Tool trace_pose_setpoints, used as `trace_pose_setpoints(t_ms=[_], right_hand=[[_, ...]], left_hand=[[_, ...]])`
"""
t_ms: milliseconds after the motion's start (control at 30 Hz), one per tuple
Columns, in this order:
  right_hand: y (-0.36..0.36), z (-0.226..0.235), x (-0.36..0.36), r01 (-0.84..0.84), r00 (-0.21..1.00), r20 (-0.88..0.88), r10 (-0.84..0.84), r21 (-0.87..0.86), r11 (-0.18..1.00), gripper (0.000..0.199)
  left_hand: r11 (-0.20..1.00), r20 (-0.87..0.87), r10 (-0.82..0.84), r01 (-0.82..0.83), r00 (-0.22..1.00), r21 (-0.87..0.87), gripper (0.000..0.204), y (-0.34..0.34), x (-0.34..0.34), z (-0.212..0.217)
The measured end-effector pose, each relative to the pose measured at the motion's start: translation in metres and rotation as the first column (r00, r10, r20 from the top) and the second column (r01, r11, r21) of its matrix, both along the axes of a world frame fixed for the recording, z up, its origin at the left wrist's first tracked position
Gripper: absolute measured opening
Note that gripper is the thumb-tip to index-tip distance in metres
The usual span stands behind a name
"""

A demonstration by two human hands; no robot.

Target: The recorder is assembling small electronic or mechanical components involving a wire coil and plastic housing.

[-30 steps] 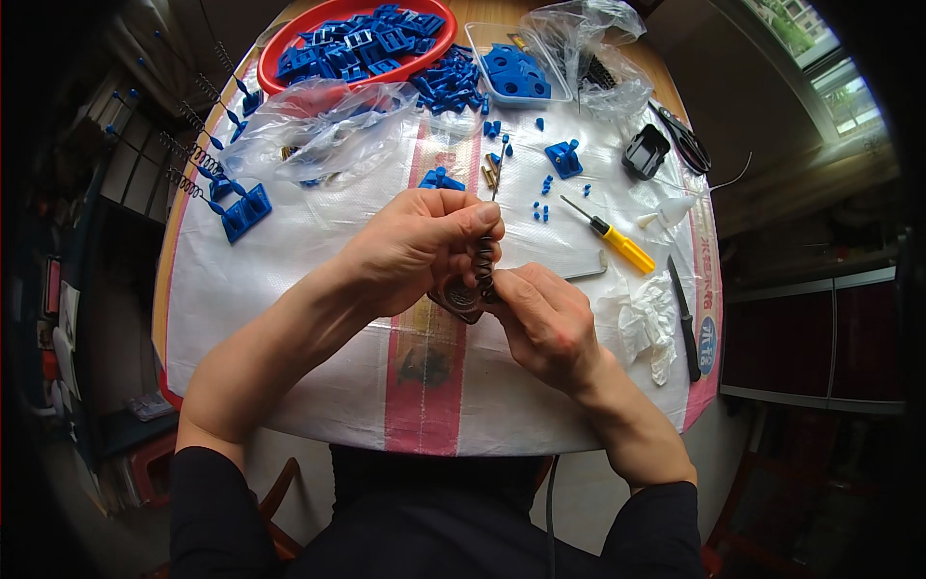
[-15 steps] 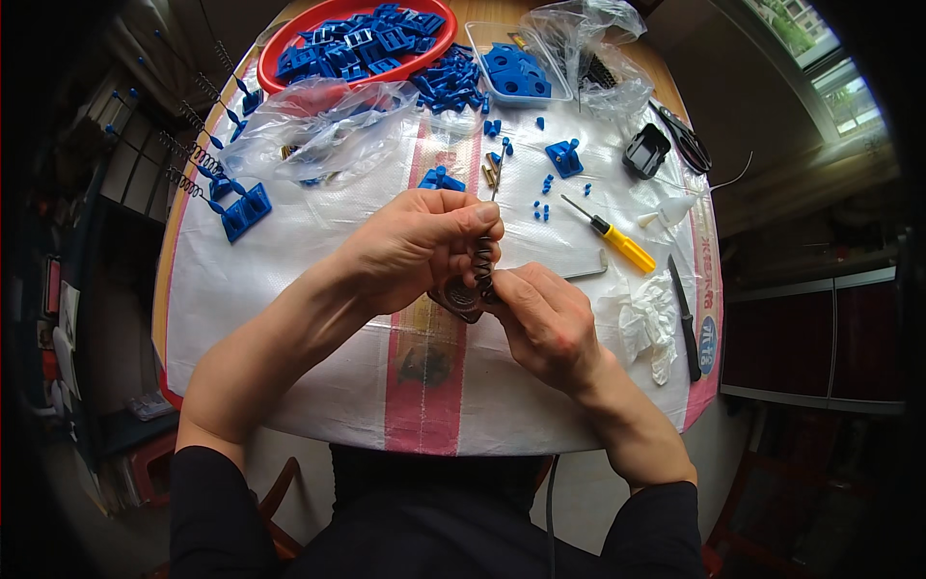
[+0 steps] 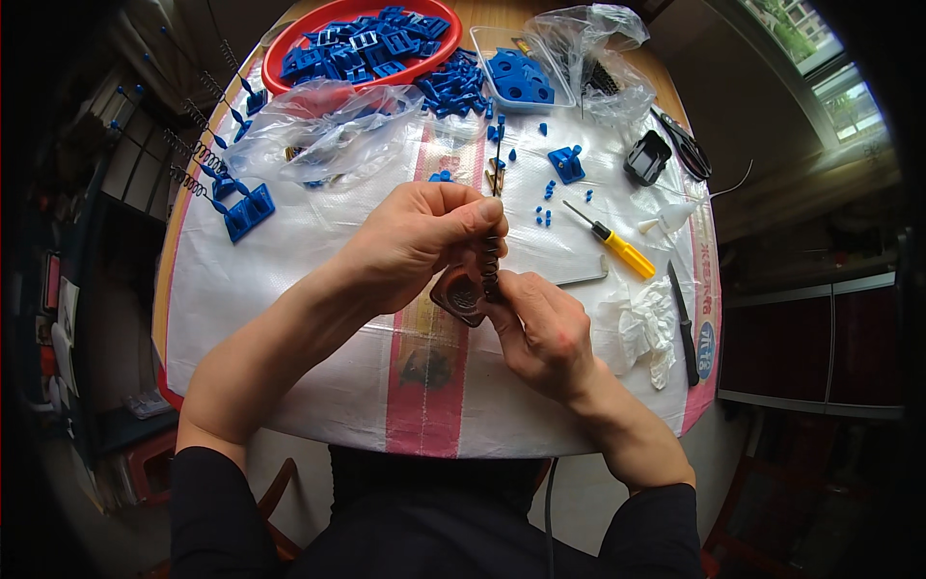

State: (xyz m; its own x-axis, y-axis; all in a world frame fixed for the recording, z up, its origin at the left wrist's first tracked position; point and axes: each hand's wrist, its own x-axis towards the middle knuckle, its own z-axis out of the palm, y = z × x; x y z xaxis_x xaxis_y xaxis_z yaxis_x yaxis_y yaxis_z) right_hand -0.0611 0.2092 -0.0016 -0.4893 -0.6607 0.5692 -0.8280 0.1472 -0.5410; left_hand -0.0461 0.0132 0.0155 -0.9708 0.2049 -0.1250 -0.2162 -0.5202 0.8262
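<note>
Over the middle of the table, a dark coil spring [image 3: 490, 259] stretches between my two hands. My left hand [image 3: 434, 227] is closed in a pinch round its upper part, where a thin straight end points up and away. Thumb and fingers of my right hand [image 3: 540, 328] pinch the lower end of the coil. A small dark square dish [image 3: 453, 301] lies just beneath, partly covered by my hands. Beyond my left hand are a few brass-coloured pieces [image 3: 494, 179] and a blue plastic part [image 3: 441, 177], partly hidden.
A red basin [image 3: 270, 68] of blue parts and a clear box [image 3: 569, 99] stand at the back. Right lie a yellow screwdriver [image 3: 629, 256], a knife [image 3: 687, 328], crumpled tissue [image 3: 648, 323] and scissors [image 3: 687, 150]. Blue parts with springs [image 3: 249, 212] line the left edge.
My hands still grip the spring and have shifted only slightly. More of the dark dish shows beneath them, and the view has moved a little.
</note>
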Motion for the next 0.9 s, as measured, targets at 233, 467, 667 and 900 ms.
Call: trace_pose_setpoints(t_ms=[233,467,667,900], right_hand=[[-0.002,0.002,0.009,0.049,0.960,0.277,-0.033,-0.053,0.997,0.020],[0.000,0.001,0.008,0.016,0.887,0.460,0.030,-0.094,0.995,0.017],[0.001,-0.001,0.005,-0.001,0.506,0.832,0.227,-0.262,0.965,0.031],[0.001,0.001,0.001,-0.046,0.294,0.900,0.321,-0.322,0.945,0.033]], left_hand=[[0.992,-0.076,0.044,-0.053,0.996,-0.110,0.022,0.003,0.003,0.002],[0.990,-0.066,0.108,-0.113,0.992,-0.079,0.024,0.007,0.002,0.003],[0.992,0.055,0.115,-0.117,0.992,0.045,0.025,0.003,-0.002,-0.002],[0.994,0.054,0.079,-0.082,0.995,0.066,0.025,0.001,-0.003,-0.008]])
